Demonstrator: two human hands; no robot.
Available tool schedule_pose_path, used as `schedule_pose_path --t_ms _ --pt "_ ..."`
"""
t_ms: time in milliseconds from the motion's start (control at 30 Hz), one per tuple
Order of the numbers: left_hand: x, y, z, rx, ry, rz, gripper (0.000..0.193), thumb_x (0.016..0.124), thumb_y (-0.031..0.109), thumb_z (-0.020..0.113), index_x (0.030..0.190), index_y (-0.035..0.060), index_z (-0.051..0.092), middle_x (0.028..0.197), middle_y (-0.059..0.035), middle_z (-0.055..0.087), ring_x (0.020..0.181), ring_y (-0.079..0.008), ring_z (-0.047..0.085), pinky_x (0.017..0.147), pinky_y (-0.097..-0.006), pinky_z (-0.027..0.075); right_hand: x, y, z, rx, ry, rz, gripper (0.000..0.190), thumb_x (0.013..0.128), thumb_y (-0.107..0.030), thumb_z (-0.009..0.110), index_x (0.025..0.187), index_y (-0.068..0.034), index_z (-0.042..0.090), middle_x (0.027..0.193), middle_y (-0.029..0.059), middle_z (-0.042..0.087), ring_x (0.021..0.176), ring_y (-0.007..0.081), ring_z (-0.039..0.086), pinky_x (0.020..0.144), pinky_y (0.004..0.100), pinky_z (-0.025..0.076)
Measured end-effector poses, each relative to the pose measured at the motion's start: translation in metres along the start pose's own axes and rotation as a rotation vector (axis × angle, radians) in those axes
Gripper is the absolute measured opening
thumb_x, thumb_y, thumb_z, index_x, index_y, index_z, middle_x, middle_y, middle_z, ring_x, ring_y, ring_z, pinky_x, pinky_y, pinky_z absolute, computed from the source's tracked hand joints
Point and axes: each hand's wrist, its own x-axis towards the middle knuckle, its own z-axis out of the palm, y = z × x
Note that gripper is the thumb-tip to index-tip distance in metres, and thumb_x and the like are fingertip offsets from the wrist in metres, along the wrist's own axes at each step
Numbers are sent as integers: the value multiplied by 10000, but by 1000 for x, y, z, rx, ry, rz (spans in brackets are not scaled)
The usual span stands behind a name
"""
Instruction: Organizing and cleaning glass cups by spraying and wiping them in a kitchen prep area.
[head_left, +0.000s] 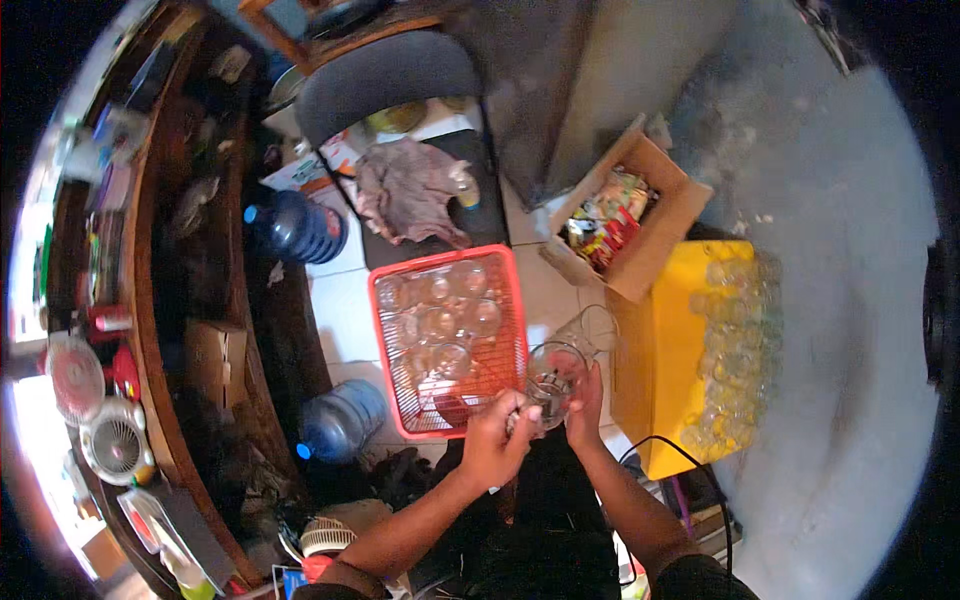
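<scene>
A clear glass mug (555, 371) is held between both hands, low in the middle of the view. My left hand (499, 439) is closed at its near left side; a small pale patch shows under the fingers, too blurred to name. My right hand (589, 409) wraps the mug's right side. Just beyond my right fingers is a second clear glass (594, 328), tilted; what supports it is unclear. To the left of the mug, a red plastic basket (517, 307) holds several clear glasses (440, 322), its near right corner close to my left hand.
More glassware (739, 352) crowds a yellow surface (667, 352) on the right. Beyond it stands an open cardboard box (667, 214) of packets. A chair (390, 75) bears a crumpled cloth (409, 187). Large blue water bottles (341, 420) lie near the wooden shelves (146, 300). A black cable (716, 480) hangs at right.
</scene>
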Motion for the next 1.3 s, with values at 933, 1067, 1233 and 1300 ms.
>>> schedule_pose_path --t_ms 933,1067,1233,1300 --pt "-5 -63 3 -223 314 -168 656 762 98 770 1242 9 332 1129 -195 603 1008 -224 633 855 -353 511 31 -33 25 -158 -214 112 416 815 -327 691 993 -63 424 884 8 457 815 116 455 737 263 393" --pt "3 -63 18 -221 409 -280 613 754 114 770 1199 4 363 1089 -221 609 990 -270 642 840 -357 511 27 -22 5 -130 -281 71 456 759 -308 729 986 -65 418 849 4 448 779 115 443 705 267 397" --pt "10 -56 26 -4 409 -244 633 730 153 798 1183 -3 384 1053 -228 619 962 -300 651 816 -374 511 9 -36 19 -171 -309 118 353 850 -260 655 942 -91 360 915 48 432 842 124 450 785 272 380" --pt "8 -55 25 -44 452 -237 659 717 194 821 1192 -8 412 1052 -219 618 943 -307 653 803 -387 511 3 -38 25 -122 -286 200 274 913 -240 591 937 -81 368 865 30 430 794 110 475 741 250 395"
